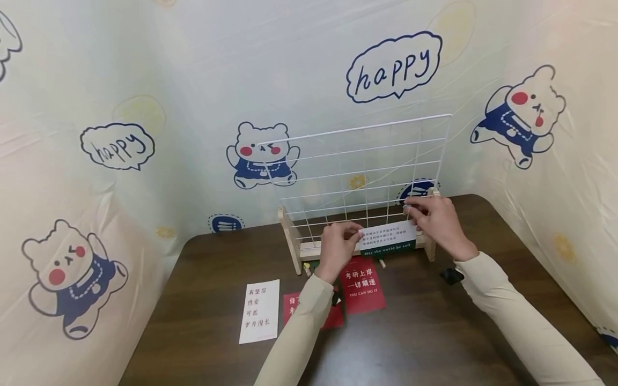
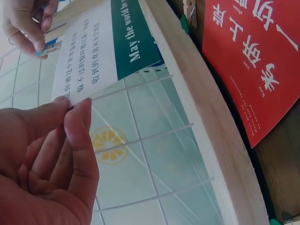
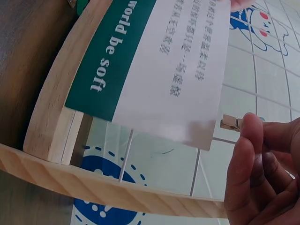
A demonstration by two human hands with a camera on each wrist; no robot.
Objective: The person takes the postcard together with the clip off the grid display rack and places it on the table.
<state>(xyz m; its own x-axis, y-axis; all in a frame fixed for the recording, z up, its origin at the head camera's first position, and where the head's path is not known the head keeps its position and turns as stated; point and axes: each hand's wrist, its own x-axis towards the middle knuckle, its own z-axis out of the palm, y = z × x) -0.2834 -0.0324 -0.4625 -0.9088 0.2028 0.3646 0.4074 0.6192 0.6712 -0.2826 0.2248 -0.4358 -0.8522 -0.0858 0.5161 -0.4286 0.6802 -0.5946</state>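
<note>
A white and green card point(image 1: 388, 239) with "May the world be soft" on it is held in front of the white wire grid point(image 1: 367, 177). My left hand point(image 1: 338, 246) pinches the card's upper left corner between thumb and fingers. Above the card's right end, my right hand point(image 1: 440, 222) pinches a small wooden clothespin point(image 3: 230, 123); in the right wrist view its tip is close to the card's edge. The grid stands in a wooden base point(image 2: 206, 122) with wooden side supports point(image 1: 291, 241).
On the brown table point(image 1: 410, 332) lie a white card point(image 1: 259, 312), a red card point(image 1: 364, 287) and another red card point(image 1: 333, 320) partly behind my left forearm. More small clothespins point(image 1: 307, 268) lie near the base. A patterned cloth point(image 1: 193, 69) hangs behind and at the sides.
</note>
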